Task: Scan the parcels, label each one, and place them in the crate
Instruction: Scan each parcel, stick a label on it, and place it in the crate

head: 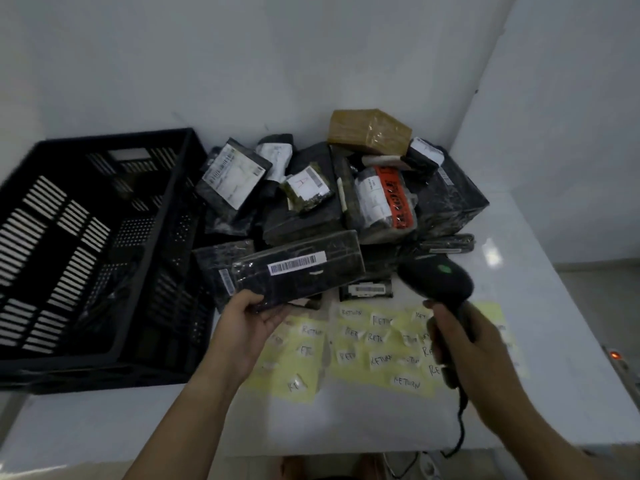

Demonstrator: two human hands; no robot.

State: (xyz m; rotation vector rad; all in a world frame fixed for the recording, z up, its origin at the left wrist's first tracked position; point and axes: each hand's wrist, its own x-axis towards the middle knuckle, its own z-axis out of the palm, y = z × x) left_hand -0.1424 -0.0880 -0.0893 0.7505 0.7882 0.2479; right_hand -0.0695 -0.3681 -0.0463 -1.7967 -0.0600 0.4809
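My left hand [247,323] grips the near edge of a flat black wrapped parcel [294,271], holding it tilted so its white barcode strip faces up. My right hand [464,337] grips the handle of a black barcode scanner [438,277], whose head with a green light hovers just right of the parcel. A black slatted crate [86,258] stands at the left; its inside looks dark. Yellow sheets of white "RETURN" labels [377,348] lie on the table under my hands. A heap of wrapped parcels [346,188] sits behind.
The heap includes a brown taped box [369,131] on top and a parcel with an orange sticker [394,199]. The white table [540,306] ends against white walls at the back and right. The scanner's cable [460,424] hangs over the front edge.
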